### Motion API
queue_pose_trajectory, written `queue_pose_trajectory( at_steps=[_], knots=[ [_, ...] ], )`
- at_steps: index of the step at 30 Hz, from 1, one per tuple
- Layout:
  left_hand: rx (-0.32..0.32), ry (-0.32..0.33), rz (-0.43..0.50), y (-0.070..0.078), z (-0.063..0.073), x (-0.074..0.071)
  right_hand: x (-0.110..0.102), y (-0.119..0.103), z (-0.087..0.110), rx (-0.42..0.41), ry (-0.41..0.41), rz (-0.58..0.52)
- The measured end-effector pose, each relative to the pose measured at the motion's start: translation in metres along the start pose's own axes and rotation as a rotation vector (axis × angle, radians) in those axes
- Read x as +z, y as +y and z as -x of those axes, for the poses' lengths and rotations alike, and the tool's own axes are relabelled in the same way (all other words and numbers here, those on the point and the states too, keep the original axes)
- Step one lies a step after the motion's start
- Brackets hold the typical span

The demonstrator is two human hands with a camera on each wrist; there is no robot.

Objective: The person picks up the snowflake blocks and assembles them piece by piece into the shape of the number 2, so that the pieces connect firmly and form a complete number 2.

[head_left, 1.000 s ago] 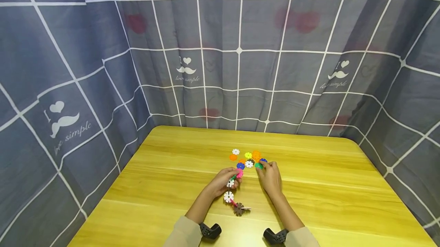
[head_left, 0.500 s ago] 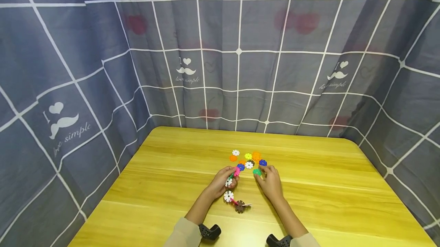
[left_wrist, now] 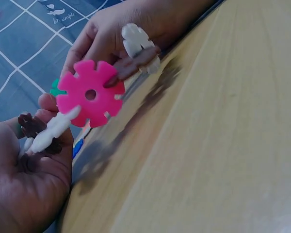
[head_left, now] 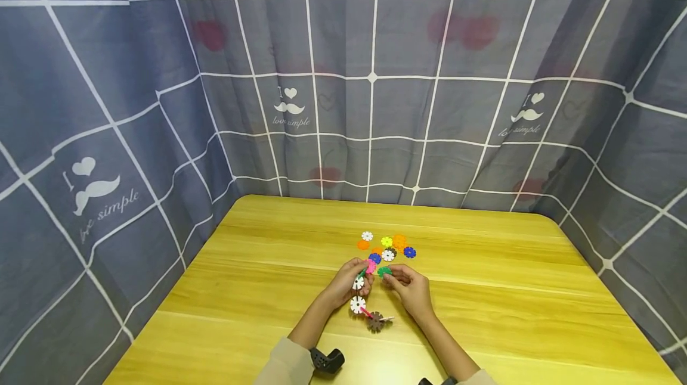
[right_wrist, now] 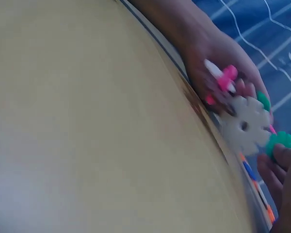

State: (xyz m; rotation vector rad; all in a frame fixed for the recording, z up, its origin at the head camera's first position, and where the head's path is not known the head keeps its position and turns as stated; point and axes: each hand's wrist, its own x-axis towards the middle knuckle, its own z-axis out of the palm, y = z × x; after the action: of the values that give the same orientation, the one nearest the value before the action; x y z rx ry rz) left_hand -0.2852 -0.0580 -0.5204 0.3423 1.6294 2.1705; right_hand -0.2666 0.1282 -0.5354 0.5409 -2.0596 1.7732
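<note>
My left hand [head_left: 341, 285] grips the upper end of a chain of slotted plastic snowflake discs. A pink disc [head_left: 370, 266] shows at its fingertips, and a white disc [head_left: 358, 304] and brown disc [head_left: 376, 322] hang lower, toward the table's front. In the left wrist view a pink disc [left_wrist: 77, 92] joins white and brown pieces edge to edge. A loose green snowflake disc [head_left: 383, 272] is pinched between thumb and fingers of my right hand [head_left: 414, 292], a short gap from the chain's pink end. The left fingers partly cover the chain.
Beyond the hands, loose discs lie on the wooden table [head_left: 257, 266]: a white disc [head_left: 367, 236], a yellow disc [head_left: 387, 242], orange discs [head_left: 399, 241], a blue disc [head_left: 409, 252] and others. A grid-patterned curtain [head_left: 343, 105] surrounds the table's back and sides.
The right hand has drawn the green disc from beside the loose discs leftward and nearer, up to the left hand. The left hand and its chain have barely shifted.
</note>
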Motion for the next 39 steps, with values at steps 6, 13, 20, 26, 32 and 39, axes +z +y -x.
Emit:
queue_pose_trajectory(
  at_steps=[6,13,20,26,32,39],
  knots=[
    [0.008,-0.025,-0.020,-0.001,0.001,0.001,0.008,-0.028,0.005,-0.099,0.022,0.012],
    [-0.001,-0.040,-0.029,-0.002,0.001,-0.002,0.008,-0.033,0.005,-0.148,0.009,0.033],
    [0.000,-0.054,-0.004,0.000,0.001,-0.002,0.010,-0.032,0.005,-0.194,0.010,0.061],
    [0.011,-0.023,0.007,0.001,0.001,-0.002,0.010,-0.034,0.005,-0.212,0.018,0.089],
    [0.023,-0.032,-0.018,0.001,0.001,-0.002,0.009,-0.035,0.005,-0.213,0.039,0.107],
    [0.014,-0.043,-0.040,0.002,0.000,-0.003,0.008,-0.033,0.004,-0.230,0.061,0.140]
  ],
)
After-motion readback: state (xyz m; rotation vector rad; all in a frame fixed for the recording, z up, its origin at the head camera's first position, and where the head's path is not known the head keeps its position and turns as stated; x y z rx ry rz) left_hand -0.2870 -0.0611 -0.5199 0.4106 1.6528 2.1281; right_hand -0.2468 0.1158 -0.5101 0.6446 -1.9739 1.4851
